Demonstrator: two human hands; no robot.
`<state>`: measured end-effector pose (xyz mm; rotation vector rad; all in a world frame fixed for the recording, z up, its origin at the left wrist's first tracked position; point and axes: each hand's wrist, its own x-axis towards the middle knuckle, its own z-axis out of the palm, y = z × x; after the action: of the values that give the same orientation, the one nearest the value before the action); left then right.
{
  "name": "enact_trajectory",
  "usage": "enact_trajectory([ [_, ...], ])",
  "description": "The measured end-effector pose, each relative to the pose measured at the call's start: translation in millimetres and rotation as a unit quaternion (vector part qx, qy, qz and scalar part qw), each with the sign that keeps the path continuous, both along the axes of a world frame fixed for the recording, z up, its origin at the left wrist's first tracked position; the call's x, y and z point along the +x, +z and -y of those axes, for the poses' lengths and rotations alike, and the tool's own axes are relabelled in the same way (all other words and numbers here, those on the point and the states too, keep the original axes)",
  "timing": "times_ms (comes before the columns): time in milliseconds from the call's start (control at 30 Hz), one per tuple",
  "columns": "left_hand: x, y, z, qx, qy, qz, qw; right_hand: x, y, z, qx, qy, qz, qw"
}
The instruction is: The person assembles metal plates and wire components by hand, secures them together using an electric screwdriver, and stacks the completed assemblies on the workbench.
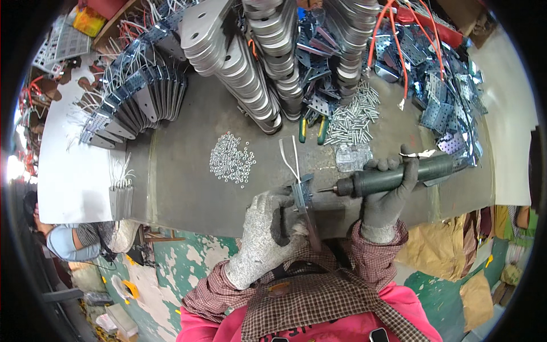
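Note:
My left hand (pixel 266 228), in a grey knit glove, grips a small perforated metal bracket (pixel 302 192) with white wires (pixel 289 159) sticking up from it, just above the near edge of the grey workbench (pixel 182 176). My right hand (pixel 387 196), also gloved, holds a dark green powered screwdriver (pixel 399 176) lying level, its bit (pixel 327 189) pointing left and almost touching the bracket. A heap of small silver nuts (pixel 231 159) lies left of the bracket. A pile of silver screws (pixel 353 119) lies beyond the tool.
Tall stacks of flat metal plates (pixel 256 74) stand at the back centre. Rows of wired brackets (pixel 137 102) fan out at the back left, loose perforated brackets (pixel 439 97) at the back right. Green-handled pliers (pixel 312 128) lie by the screws. Another person (pixel 71 239) sits lower left.

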<state>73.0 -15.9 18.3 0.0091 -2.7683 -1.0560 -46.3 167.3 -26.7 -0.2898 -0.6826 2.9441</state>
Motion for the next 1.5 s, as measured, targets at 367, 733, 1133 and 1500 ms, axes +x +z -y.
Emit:
enact_trajectory([
  [367,10,-8,3,0.076,-0.029,0.107,0.991,4,5,9,0.069,0.007,0.048,0.996],
  [733,15,-11,2,0.086,-0.006,0.088,0.992,5,1,6,0.029,0.01,0.019,0.999],
  [1133,12,-11,3,0.095,-0.009,0.092,0.991,3,0,6,0.039,0.01,0.007,0.999],
  [1500,18,-35,16,0.093,-0.133,-0.1,0.982,-1,1,10,-0.173,0.102,-0.069,0.977],
])
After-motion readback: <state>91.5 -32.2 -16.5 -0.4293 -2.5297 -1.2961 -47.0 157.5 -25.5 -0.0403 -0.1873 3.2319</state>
